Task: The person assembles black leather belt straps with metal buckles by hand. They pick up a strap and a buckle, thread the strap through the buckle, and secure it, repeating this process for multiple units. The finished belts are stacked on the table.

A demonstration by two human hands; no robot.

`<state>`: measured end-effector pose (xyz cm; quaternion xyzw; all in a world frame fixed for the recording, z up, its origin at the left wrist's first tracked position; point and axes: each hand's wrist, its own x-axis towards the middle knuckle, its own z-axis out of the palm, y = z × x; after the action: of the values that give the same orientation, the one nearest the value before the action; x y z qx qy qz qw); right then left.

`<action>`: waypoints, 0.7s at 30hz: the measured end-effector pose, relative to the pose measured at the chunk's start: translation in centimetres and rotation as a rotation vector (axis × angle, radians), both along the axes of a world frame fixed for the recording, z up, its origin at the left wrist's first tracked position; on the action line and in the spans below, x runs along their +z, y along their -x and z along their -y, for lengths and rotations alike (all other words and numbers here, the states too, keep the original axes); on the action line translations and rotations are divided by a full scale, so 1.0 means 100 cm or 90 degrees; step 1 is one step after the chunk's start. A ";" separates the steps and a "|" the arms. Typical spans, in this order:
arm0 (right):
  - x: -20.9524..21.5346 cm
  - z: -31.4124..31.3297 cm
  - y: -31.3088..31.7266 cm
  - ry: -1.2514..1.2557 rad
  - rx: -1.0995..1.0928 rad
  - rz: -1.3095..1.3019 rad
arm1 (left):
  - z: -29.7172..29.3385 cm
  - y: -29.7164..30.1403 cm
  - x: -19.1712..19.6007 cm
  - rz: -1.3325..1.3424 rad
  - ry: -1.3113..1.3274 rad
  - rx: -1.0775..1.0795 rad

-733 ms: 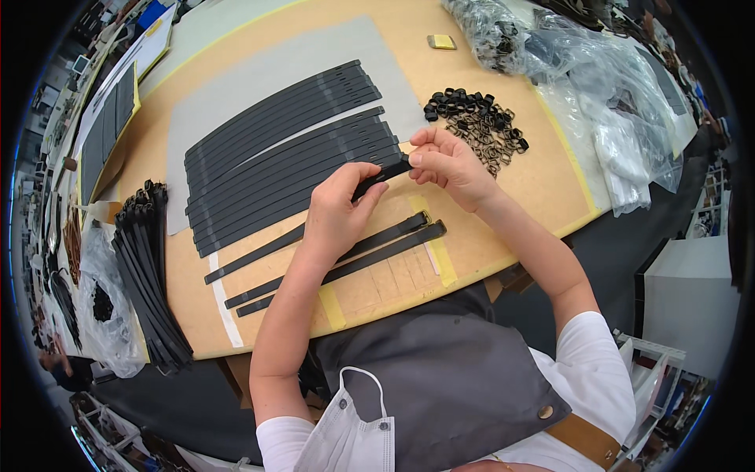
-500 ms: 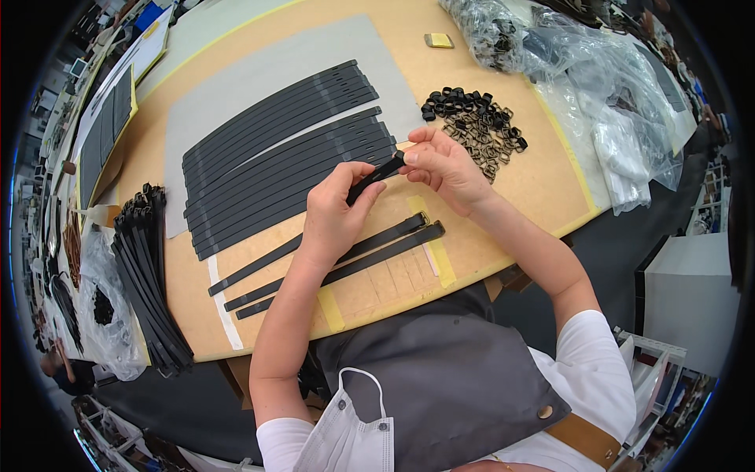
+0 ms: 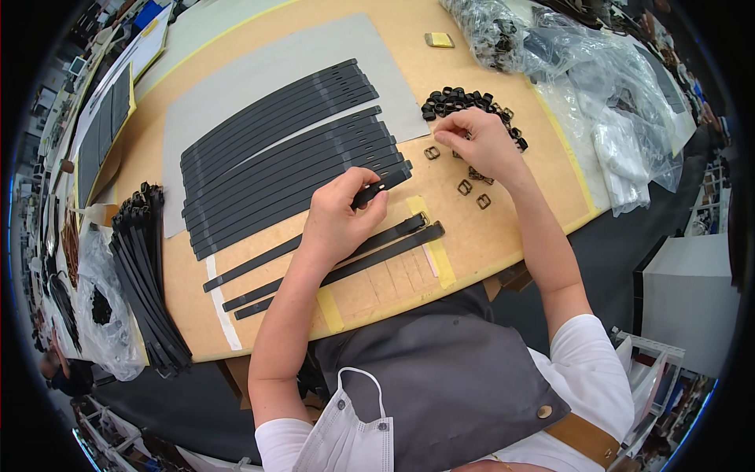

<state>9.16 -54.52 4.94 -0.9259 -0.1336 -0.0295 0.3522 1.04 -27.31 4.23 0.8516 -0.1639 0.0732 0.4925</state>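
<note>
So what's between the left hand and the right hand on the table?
In the head view, only bare board separates the left hand from the right hand, apart from one loose buckle and the strap's tip.

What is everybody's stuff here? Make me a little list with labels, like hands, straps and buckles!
left hand: grips the end of one flat black strap
right hand: fingertips at the pile of small dark metal buckles
rows of black straps: side by side on a grey sheet
finished straps: lie near the table edge
clear plastic bags: right of the buckles
</note>
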 end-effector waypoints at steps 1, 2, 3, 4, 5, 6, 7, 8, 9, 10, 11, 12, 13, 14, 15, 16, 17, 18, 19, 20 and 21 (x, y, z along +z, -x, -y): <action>0.000 -0.001 0.003 -0.014 0.011 -0.044 | 0.000 0.000 0.000 -0.009 -0.001 -0.002; 0.001 -0.004 0.004 0.008 0.012 -0.046 | -0.001 0.000 -0.001 -0.011 0.000 0.004; 0.004 -0.006 0.006 0.031 0.013 -0.049 | -0.002 0.000 -0.002 -0.013 0.001 0.010; 0.005 -0.009 0.008 0.053 0.014 -0.052 | -0.003 0.000 -0.003 -0.015 0.003 0.016; 0.005 -0.010 0.010 0.086 0.019 -0.044 | -0.003 0.000 -0.003 -0.024 0.002 0.016; 0.005 -0.012 0.011 0.119 0.024 -0.037 | -0.004 0.000 -0.002 -0.033 0.001 0.016; 0.004 -0.014 0.013 0.153 0.030 -0.030 | -0.004 0.001 -0.001 -0.043 0.000 0.016; 0.004 -0.016 0.014 0.152 0.028 -0.034 | -0.004 0.001 -0.002 -0.043 -0.002 0.016; 0.004 -0.018 0.016 0.151 0.026 -0.038 | -0.004 0.001 -0.002 -0.044 -0.005 0.016; 0.004 -0.020 0.017 0.150 0.024 -0.042 | -0.004 0.002 -0.003 -0.045 -0.007 0.016; 0.002 -0.020 0.017 0.107 0.041 -0.087 | -0.004 0.002 -0.002 -0.044 -0.010 0.014; 0.000 -0.020 0.016 0.064 0.057 -0.132 | -0.004 0.002 -0.002 -0.042 -0.012 0.012; -0.002 -0.020 0.016 0.021 0.073 -0.177 | -0.005 0.002 -0.002 -0.041 -0.014 0.010; 0.000 -0.021 0.017 0.010 0.088 -0.201 | -0.005 0.002 -0.002 -0.051 -0.016 0.012; 0.004 -0.024 0.019 0.000 0.103 -0.225 | -0.005 0.002 -0.001 -0.062 -0.018 0.014; 0.006 -0.025 0.021 -0.010 0.118 -0.250 | -0.006 0.003 -0.001 -0.072 -0.020 0.016; 0.006 -0.025 0.022 -0.017 0.148 -0.252 | -0.006 0.003 -0.001 -0.076 -0.022 0.012; 0.004 -0.025 0.023 -0.024 0.179 -0.253 | -0.006 0.002 -0.001 -0.080 -0.025 0.008; 0.003 -0.024 0.023 -0.030 0.209 -0.255 | -0.006 0.002 -0.001 -0.085 -0.027 0.005; 0.001 -0.023 0.023 -0.042 0.234 -0.255 | -0.006 0.002 0.000 -0.092 -0.031 0.001; 0.000 -0.021 0.023 -0.054 0.259 -0.255 | -0.006 0.002 0.001 -0.100 -0.034 -0.002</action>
<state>6.89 -52.38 4.90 -0.8520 -0.2428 0.2198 0.4085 0.86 -26.71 4.35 0.8672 -0.1284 0.0011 0.4811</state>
